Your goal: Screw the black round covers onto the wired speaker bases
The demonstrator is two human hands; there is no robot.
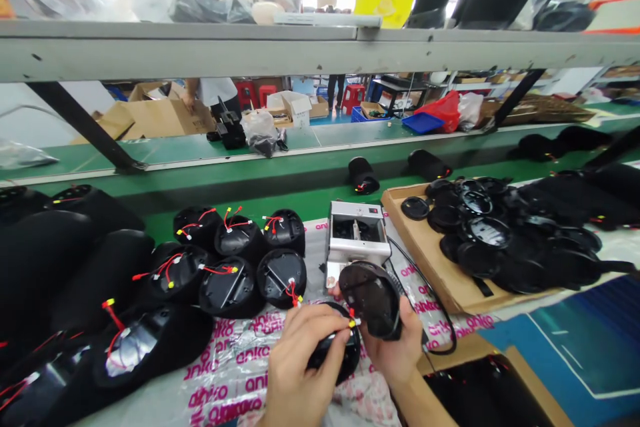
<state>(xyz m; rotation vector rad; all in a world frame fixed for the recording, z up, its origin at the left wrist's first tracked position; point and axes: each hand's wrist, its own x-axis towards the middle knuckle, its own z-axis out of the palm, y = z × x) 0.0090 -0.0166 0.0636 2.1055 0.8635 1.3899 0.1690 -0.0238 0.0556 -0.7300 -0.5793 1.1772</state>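
My left hand (pixel 307 360) is closed, thumb and fingertips pinching a small yellow wire connector (pixel 353 323) with red wire. Below these fingers is a black round housing (pixel 345 357), partly hidden by the hand. Gripped in my right hand (pixel 403 347) is a black round cover (pixel 371 300), tilted on edge beside the connector. Several black fabric-sided cylinders (pixel 283 278) with red wires and yellow connectors stand to the left of my hands. Just beyond the cover sits a silver machine (pixel 357 233) with a cable.
A cardboard tray (pixel 415 247) of black round covers (pixel 483 233) lies to the right. An open box (pixel 545 380) with black pieces is below it. Larger black cylinders (pixel 95 267) crowd the left. A shelf (pixel 210 50) spans above the bench, and a conveyor (pixel 320 137) runs behind.
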